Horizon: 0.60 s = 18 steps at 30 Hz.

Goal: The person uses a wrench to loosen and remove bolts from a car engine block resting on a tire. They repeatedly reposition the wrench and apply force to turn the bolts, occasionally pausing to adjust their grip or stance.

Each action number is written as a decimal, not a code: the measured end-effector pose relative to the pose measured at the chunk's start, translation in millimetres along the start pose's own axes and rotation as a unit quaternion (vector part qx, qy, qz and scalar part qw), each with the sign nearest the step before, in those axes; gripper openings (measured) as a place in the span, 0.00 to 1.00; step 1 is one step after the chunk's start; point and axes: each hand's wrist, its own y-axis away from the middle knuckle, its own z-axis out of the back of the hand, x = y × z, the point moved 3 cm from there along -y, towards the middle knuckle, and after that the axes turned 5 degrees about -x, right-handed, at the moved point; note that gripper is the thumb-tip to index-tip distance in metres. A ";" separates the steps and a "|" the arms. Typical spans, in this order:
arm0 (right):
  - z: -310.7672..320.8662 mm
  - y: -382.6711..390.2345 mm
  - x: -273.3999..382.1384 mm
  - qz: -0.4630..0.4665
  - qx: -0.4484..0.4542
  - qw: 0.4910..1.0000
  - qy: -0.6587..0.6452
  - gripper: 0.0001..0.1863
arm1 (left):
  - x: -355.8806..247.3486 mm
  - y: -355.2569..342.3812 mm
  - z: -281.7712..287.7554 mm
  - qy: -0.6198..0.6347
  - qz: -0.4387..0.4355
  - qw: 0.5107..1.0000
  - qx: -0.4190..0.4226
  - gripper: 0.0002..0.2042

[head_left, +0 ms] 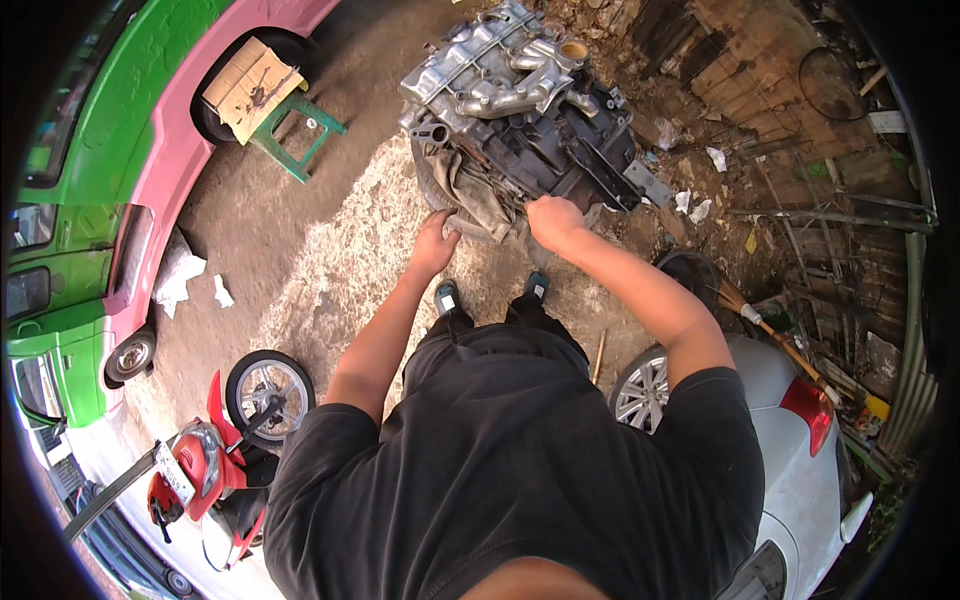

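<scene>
A large metal engine (520, 120) stands ahead of me, with silver covers on top and a dark, greasy lower body. Beneath its left side lies a black tire (428, 180), partly covered by a dirty brown cloth (478, 195). My left hand (435, 245) is beside the near edge of the tire and cloth, its thumb apart from its fingers and nothing seen in it. At the engine's near lower edge, my right hand (557, 222) is closed in a fist. Whatever it grips is hidden by the fingers.
A green stool (300, 140) carrying cardboard (252, 88) stands at the far left, by a green and pink vehicle (165, 170). A red motorcycle (215, 465) is at the near left. On the right are a silver car (790, 430), a broom (775, 330) and scattered scraps.
</scene>
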 end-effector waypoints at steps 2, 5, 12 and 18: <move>-3.5 0.4 -3.6 -0.007 0.001 1.000 -0.008 0.11 | 1.8 3.3 -3.1 -0.005 0.003 1.000 0.005 0.23; -4.6 1.3 -12.2 -0.022 -0.013 0.999 -0.029 0.11 | 2.6 1.6 -4.6 -0.001 -0.020 1.000 0.001 0.23; -23.9 24.4 -27.8 -0.068 -0.062 0.991 -0.094 0.20 | 2.7 1.2 -2.4 -0.002 0.020 1.000 0.013 0.23; -67.9 43.4 -52.4 -0.094 -0.135 0.979 -0.120 0.19 | 8.2 3.6 5.7 0.009 0.013 1.000 0.007 0.22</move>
